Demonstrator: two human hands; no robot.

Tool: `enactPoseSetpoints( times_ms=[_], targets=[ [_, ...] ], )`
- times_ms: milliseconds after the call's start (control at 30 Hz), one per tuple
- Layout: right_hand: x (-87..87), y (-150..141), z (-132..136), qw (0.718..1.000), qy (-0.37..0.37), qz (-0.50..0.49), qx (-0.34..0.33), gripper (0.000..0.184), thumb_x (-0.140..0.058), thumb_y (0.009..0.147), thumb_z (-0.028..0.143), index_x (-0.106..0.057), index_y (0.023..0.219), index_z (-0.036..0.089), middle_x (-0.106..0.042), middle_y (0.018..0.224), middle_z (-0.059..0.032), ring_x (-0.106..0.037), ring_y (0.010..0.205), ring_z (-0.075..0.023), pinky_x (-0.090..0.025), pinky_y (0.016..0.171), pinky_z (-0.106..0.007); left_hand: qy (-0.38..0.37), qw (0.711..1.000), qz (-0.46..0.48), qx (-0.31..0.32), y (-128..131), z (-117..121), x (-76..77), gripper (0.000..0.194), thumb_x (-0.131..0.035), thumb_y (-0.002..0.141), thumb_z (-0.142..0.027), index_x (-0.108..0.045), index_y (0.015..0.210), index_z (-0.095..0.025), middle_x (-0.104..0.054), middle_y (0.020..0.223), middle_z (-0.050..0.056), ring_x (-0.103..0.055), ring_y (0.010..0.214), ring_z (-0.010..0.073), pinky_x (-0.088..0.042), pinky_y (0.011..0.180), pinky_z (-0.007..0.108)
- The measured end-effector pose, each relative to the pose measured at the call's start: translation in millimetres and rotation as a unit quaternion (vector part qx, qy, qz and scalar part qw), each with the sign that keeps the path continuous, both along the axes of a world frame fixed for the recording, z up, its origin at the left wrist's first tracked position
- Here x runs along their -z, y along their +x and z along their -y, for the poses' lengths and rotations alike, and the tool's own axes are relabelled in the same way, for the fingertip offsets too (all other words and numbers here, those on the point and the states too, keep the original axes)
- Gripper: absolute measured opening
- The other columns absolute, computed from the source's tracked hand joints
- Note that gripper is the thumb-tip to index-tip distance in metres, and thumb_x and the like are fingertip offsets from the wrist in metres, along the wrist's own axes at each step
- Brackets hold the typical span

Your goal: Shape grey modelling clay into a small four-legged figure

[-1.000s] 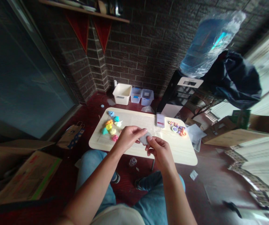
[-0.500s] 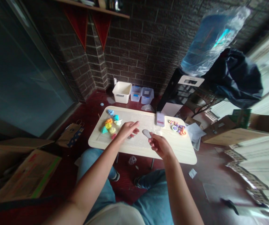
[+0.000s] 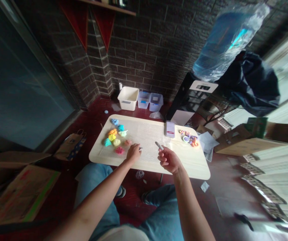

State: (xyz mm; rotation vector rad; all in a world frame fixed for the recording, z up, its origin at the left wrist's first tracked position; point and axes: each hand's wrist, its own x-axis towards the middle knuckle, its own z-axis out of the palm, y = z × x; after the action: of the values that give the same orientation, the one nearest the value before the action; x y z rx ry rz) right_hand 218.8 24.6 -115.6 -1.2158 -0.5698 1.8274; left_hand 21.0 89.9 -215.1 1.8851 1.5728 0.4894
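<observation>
My right hand (image 3: 169,159) is raised over the front of the table (image 3: 184,164). Pinched between its thumb and fingers is a flat grey clay disc (image 3: 159,145), turned nearly edge-on. To its left, my left hand (image 3: 133,153) reaches down to the bubble-wrap sheet (image 3: 146,134), fingers closed at a small grey clay piece (image 3: 140,149) that is mostly hidden. Close by on the left lie a dark pink clay lump (image 3: 119,150), a pale pink one (image 3: 128,142), a cream one (image 3: 116,142), and several lumps in yellow, orange, green and blue.
A phone (image 3: 170,129) lies at the table's back edge. Small coloured clay shapes (image 3: 189,138) are grouped at the right end. Behind the table stand a white bin (image 3: 128,98), two clear boxes (image 3: 156,102) and a water dispenser (image 3: 192,97). Cardboard boxes (image 3: 249,139) flank both sides.
My hands have parted. The grey disc stayed in my right hand and tipped from face-on to edge-on. My left hand let go of it and moved down to the small grey piece on the sheet.
</observation>
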Motion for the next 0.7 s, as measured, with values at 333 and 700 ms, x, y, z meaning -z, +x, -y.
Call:
enactPoseSetpoints(
  times_ms=[333, 700],
  targets=[
    [72.5, -8, -29, 0.958, -0.061, 0.28, 0.03, 0.034, -0.059, 0.093, 0.036, -0.058, 0.121, 0.017, -0.062, 0.12, -0.0084, -0.064, 0.1, -0.021, -0.055, 0.085, -0.042, 0.0, 1.0, -0.001, 0.008, -4, 1, 11.9, 0.034, -0.059, 0.092, -0.034, -0.058, 0.12, -0.017, -0.059, 0.125, 0.01, -0.06, 0.11, 0.0238, -0.051, 0.093, 0.047],
    [109.8, -3, -35, 0.896, -0.057, 0.44, 0.011, 0.034, -0.059, 0.093, 0.035, -0.057, 0.123, 0.017, -0.061, 0.122, -0.0088, -0.063, 0.103, -0.0217, -0.055, 0.086, -0.043, -0.128, 0.959, 0.251, 0.006, -7, 12, 0.2, 0.028, -0.06, 0.091, -0.033, -0.061, 0.11, -0.013, -0.068, 0.102, 0.007, -0.067, 0.087, 0.017, -0.057, 0.075, 0.035]
  ],
)
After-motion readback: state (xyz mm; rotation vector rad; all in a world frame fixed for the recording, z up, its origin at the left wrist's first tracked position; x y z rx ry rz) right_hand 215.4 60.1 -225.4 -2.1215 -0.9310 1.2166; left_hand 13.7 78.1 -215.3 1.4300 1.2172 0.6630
